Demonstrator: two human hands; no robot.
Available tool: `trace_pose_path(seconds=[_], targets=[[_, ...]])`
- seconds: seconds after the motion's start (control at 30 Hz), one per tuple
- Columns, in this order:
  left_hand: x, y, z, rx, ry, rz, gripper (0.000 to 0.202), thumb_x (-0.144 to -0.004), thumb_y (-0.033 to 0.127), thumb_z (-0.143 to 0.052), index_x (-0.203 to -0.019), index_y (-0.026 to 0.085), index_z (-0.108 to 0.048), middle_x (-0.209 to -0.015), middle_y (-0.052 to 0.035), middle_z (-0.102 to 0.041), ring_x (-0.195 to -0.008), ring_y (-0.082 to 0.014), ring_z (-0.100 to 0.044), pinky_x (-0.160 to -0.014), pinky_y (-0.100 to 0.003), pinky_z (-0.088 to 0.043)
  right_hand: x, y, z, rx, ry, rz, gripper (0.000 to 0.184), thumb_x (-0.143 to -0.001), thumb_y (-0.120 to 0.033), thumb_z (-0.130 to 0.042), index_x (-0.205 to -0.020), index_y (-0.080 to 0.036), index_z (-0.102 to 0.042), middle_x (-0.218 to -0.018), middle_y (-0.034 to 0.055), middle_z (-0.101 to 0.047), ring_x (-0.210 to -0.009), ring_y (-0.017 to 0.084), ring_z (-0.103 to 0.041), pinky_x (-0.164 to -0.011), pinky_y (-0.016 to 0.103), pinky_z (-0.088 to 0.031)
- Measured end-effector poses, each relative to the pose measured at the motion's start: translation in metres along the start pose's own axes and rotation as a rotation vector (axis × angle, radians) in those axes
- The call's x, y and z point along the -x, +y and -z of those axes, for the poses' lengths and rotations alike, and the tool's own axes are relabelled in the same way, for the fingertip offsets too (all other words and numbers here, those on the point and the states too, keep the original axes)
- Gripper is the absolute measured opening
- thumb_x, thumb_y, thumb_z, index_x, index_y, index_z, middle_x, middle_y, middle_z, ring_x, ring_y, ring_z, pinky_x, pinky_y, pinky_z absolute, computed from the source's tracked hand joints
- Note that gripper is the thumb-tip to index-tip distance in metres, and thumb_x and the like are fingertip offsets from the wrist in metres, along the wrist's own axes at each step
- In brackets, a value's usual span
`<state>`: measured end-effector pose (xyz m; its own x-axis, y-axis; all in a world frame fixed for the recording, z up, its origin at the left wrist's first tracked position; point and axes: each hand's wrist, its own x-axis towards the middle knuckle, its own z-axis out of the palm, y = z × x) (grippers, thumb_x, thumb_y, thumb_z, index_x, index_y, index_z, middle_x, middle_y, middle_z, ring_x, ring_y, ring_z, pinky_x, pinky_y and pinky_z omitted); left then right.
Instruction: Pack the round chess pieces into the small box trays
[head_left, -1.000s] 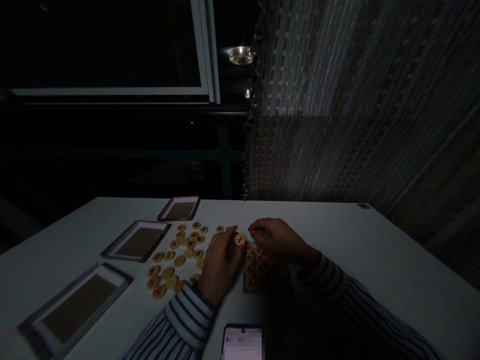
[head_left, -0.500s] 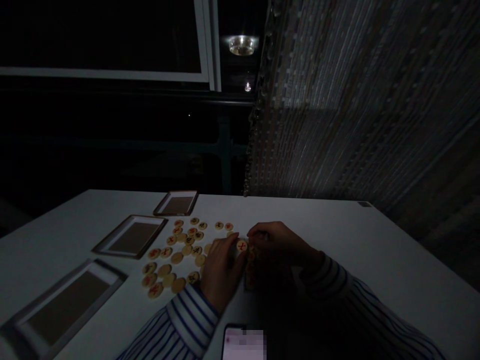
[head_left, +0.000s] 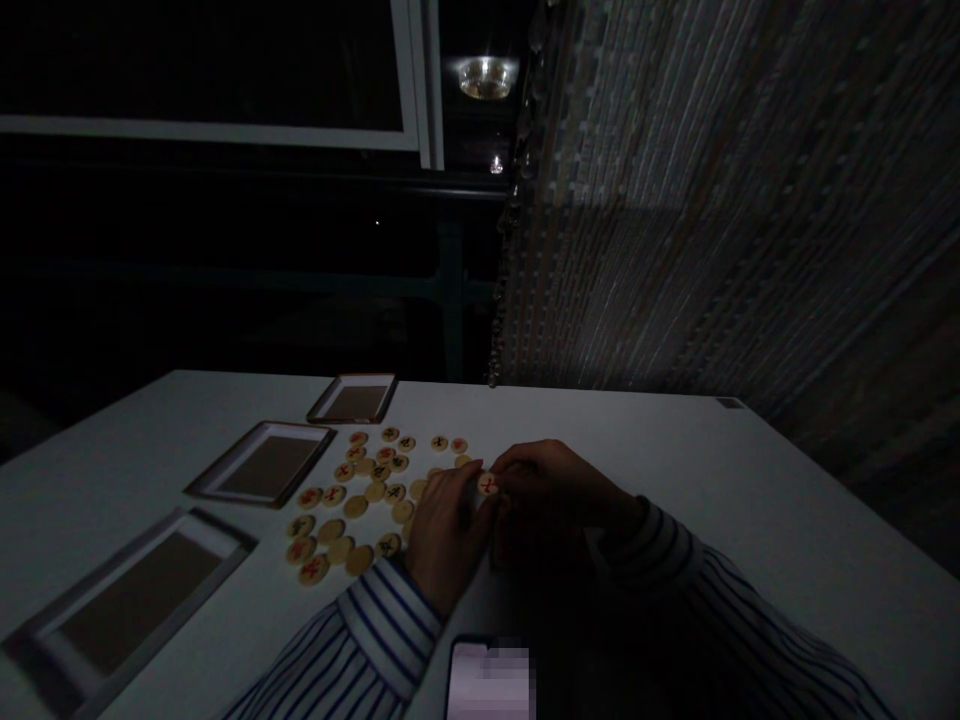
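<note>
The scene is dim. My left hand [head_left: 442, 525] pinches a round wooden game disc with a red mark [head_left: 488, 485] between its fingertips. My right hand [head_left: 559, 485] lies curled right beside it, fingertips touching or nearly touching the same disc. Beneath the right hand a small box of discs [head_left: 501, 540] is in shadow and hard to make out. Several loose wooden discs [head_left: 352, 500] with red or black marks lie spread on the white table [head_left: 750, 500] left of my hands.
Three shallow brown-bottomed trays lie to the left: a small one [head_left: 352, 398], a middle one [head_left: 262, 475] and a large one [head_left: 127, 605]. A lit phone [head_left: 487, 680] is at the near edge. A woven curtain [head_left: 712, 200] hangs behind; dark window at left.
The view has tilted slightly, shifting the table up. My left hand keeps the red-marked disc and has brought it closer to my right hand's fingertips.
</note>
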<state>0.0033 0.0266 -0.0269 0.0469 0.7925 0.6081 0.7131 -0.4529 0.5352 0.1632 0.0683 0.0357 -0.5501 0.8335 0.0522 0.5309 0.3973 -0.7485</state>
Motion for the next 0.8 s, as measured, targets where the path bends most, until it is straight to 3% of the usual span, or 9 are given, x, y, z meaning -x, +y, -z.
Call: trace_pose_path(seconds=[0.47,0.67,0.8], targets=[[-0.0023,0.0005,0.0024,0.162,-0.029,0.075,0.022,-0.077,0.029,-0.052,-0.095,0.019,-0.057,-0.092,-0.0061,-0.062,-0.088,-0.0185,-0.055,-0.078,-0.034,-0.045,0.0008,0.0039,0.0020,-0.018,0.062,0.000,0.021,-0.073,-0.029,-0.053,-0.085,-0.015,-0.064,-0.076,0.0027,-0.066,-0.069,0.013,-0.060,-0.060,0.022,-0.045],[-0.0029,0.0034,0.0030,0.350,-0.041,0.211,0.019,-0.078,0.028,-0.051,-0.091,0.020,-0.062,-0.089,-0.0040,-0.065,-0.084,-0.0159,-0.059,-0.076,-0.029,-0.047,0.0019,0.0048,0.0038,-0.017,0.046,0.044,0.023,-0.075,-0.031,-0.052,-0.087,-0.015,-0.063,-0.077,0.0025,-0.066,-0.068,0.013,-0.060,-0.062,0.023,-0.045],[-0.0053,0.0094,0.0042,0.488,-0.039,0.389,0.020,-0.074,0.030,-0.055,-0.086,0.018,-0.064,-0.082,-0.0038,-0.068,-0.076,-0.0161,-0.062,-0.069,-0.028,-0.050,0.0016,0.0063,0.0037,-0.012,0.031,0.063,0.023,-0.076,-0.030,-0.052,-0.090,-0.016,-0.063,-0.081,0.0029,-0.066,-0.073,0.013,-0.060,-0.065,0.024,-0.045]])
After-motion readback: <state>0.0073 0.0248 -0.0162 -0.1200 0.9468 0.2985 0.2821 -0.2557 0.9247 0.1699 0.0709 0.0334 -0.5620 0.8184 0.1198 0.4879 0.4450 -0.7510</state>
